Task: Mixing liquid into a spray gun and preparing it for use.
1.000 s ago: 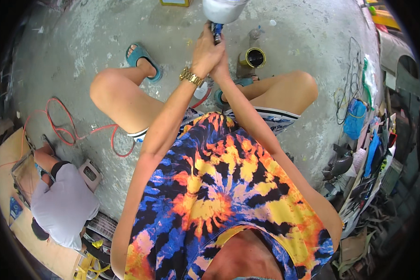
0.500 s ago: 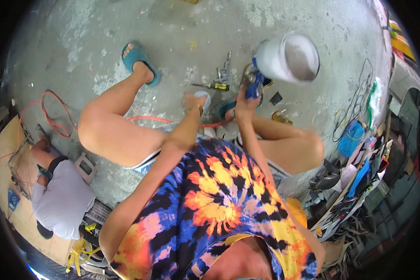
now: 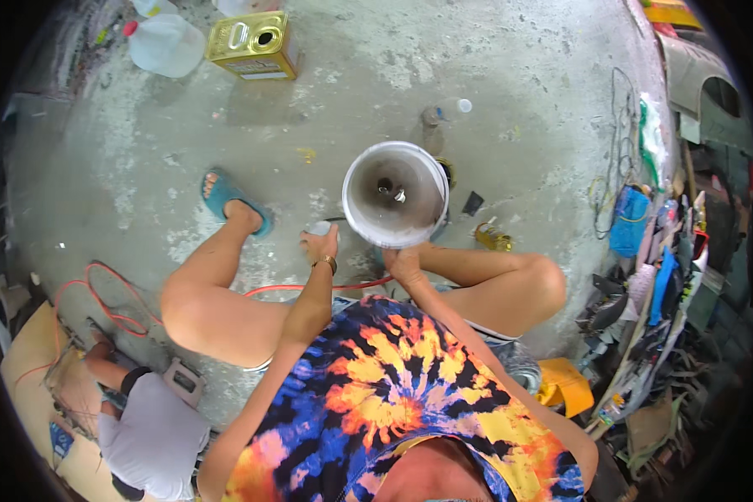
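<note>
My right hand (image 3: 404, 263) is closed below a white spray gun cup (image 3: 353, 188). The blue gun under this cup showed in the earlier frame and is hidden now. The cup faces up without a lid; its greyish inside has a dark hole at the bottom. To the left, my left hand (image 3: 320, 244) is closed on a small round white piece (image 3: 319, 227), possibly a lid. Between the hands the thin dark shaft of a screwdriver (image 3: 335, 219) shows; the cup covers the rest of it.
A red hose (image 3: 351, 286) crosses beneath my forearms. Right of the cup lie a small black piece (image 3: 473, 203) and a yellowish bottle (image 3: 494, 238). Farther off stand a gold tin (image 3: 255, 69) and a clear jug (image 3: 167, 46). A person (image 3: 151, 431) sits at lower left.
The spray gun has come from the far right toward the middle, its cup turning from sideways to mouth up. My view has shifted, showing the tin and jug.
</note>
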A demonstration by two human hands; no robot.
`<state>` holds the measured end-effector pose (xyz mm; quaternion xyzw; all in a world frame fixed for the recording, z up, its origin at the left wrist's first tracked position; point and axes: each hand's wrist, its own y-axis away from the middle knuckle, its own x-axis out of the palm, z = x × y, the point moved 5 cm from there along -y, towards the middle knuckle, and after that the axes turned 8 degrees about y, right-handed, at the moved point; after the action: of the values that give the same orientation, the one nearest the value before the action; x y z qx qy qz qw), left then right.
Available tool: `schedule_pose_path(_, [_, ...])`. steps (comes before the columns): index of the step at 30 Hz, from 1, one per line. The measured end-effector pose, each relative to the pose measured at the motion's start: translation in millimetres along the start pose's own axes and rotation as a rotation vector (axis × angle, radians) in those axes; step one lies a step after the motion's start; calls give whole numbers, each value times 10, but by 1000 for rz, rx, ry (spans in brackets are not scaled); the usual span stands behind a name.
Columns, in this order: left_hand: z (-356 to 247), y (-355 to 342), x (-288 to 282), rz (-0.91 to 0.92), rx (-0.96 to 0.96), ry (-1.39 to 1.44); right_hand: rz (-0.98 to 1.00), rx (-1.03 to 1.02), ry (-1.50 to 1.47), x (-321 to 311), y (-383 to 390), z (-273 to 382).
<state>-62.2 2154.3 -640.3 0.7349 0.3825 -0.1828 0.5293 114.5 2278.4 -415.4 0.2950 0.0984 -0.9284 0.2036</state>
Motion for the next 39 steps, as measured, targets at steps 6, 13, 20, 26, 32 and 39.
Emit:
schedule_pose_path(6, [-2043, 920, -1840, 334, 734, 674, -110, 111, -144, -225, -86, 20])
schedule_pose_path(13, [-2893, 2788, -2701, 258, 1353, -62, -5, 18, -163, -302, 67, 128])
schedule_pose_path(20, [-3105, 2808, -2691, 53, 1217, -390, 77, -66, -69, -285, 84, 142])
schedule_pose_path(26, [-2993, 2641, -2595, 274, 1182, -459, 165, -88, -54, -247, 145, 46])
schedule_pose_path(32, [-2935, 2736, -2737, 403, 1366, -367, 220, -154, -91, -202, 119, 243])
schedule_pose_path(39, [-2932, 2936, -2885, 402, 1469, -422, 152, -128, -74, -264, 92, 249])
